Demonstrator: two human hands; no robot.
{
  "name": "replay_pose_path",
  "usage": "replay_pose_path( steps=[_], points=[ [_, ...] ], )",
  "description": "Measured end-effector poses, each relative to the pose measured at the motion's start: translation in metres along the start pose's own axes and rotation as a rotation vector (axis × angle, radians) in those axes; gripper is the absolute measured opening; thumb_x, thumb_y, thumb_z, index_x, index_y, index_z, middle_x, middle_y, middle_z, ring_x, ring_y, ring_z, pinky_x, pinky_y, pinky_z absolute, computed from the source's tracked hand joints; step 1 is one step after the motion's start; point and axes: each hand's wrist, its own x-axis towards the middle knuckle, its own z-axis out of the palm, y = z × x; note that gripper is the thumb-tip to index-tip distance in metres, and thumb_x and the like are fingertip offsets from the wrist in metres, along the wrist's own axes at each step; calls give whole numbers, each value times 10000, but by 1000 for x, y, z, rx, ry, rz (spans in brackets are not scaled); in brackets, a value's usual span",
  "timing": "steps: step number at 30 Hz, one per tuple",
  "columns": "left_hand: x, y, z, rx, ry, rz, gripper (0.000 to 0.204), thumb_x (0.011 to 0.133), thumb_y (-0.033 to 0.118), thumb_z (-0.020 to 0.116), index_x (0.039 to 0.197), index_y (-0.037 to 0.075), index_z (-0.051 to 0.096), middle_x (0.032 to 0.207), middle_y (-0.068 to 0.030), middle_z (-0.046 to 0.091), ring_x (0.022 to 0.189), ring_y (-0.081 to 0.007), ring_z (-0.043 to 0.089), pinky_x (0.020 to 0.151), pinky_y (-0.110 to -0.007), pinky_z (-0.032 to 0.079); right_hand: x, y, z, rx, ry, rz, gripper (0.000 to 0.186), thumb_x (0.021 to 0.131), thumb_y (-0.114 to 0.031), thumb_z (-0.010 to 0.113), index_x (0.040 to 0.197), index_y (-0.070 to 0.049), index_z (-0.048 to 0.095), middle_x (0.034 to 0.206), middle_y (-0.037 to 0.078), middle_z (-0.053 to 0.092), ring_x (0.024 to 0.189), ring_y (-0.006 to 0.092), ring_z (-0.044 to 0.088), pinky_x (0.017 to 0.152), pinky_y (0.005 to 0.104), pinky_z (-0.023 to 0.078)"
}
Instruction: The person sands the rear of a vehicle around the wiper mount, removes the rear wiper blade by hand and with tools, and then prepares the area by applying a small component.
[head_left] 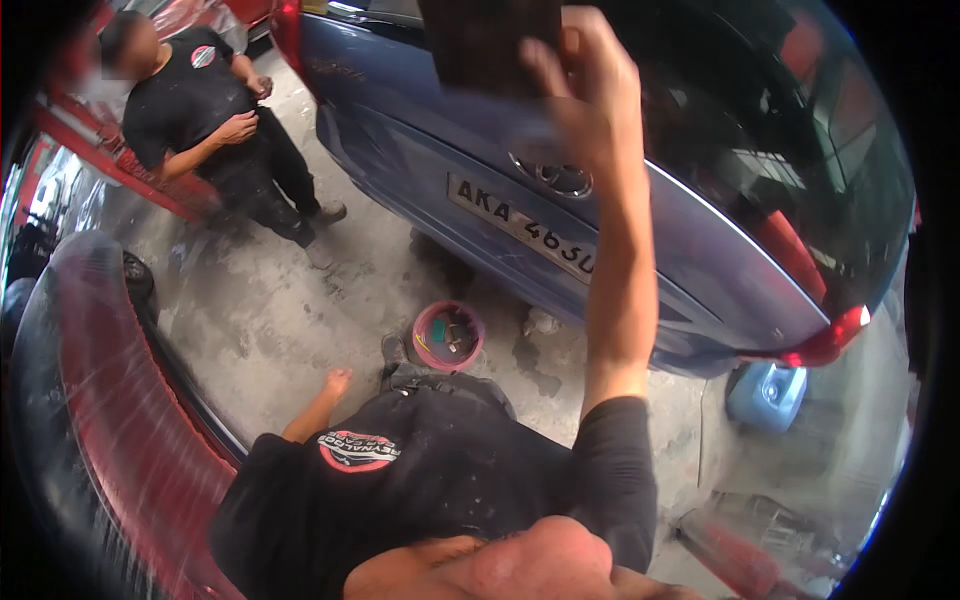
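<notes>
My right arm is stretched up and forward over the back of a blue-grey car. My right hand, smeared by motion, grips the edge of a dark, flat rectangular thing high against the car's rear. Its exact kind does not show. Below that hand are the round badge and the white number plate on the tailgate. Low at my side hangs my left hand, small in the picture and apart from the things around it. Whether its fingers are closed I cannot make out.
By my feet stands a pink-red bucket with small items in it. A co-worker in dark clothes stands at the left. A dark red car panel is close on my left. On the right are a blue jug and the red tail light.
</notes>
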Motion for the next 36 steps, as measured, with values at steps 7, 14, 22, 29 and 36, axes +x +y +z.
replay_pose_path(
  steps=[7, 14, 22, 29, 36],
  points=[
    [-53, 55, -6, -317, -386, -47, 333, 965, 342, 584, 761, 79, 572, 635, -51, 557, 516, -174, 518, 499, -341, 448, 85, 68, 99, -145, 329, 130, 133, 851, -69, 621, 943, 23, 596, 797, 294, 660, 840, 447, 678, 750, 516, 550],
    [-52, 92, -6, -316, -427, 46, 328, 966, 331, 584, 747, 87, 562, 622, -32, 540, 510, -157, 501, 488, -330, 435, 93, 74, 130, -309, 297, 383, 239, 866, -101, 640, 1032, 62, 581, 901, 270, 675, 843, 419, 691, 758, 470, 568],
    [-37, 112, -21, -335, -406, 65, 325, 967, 317, 583, 732, 96, 550, 607, -10, 520, 504, -137, 480, 475, -316, 419, 89, 72, 131, -798, 315, 413, 432, 862, -154, 608, 1210, 65, 476, 867, 149, 617, 725, 264, 714, 544, 362, 583],
    [-43, 125, -16, -473, -339, 58, 324, 968, 306, 583, 718, 104, 541, 594, 9, 502, 498, -119, 462, 464, -304, 405, 59, 49, 136, -998, 219, 114, 240, 773, -111, 682, 980, -11, 615, 899, 131, 583, 711, 221, 679, 492, 336, 586],
    [-34, 150, 14, -410, -273, 144, 388, 911, 418, 654, 1016, 48, 707, 839, -72, 704, 667, -160, 637, 628, -346, 529, -2, 28, 134, -450, 235, -230, 303, 867, -160, 706, 1130, -52, 602, 943, 151, 580, 748, 343, 630, 587, 406, 542]
  ],
)
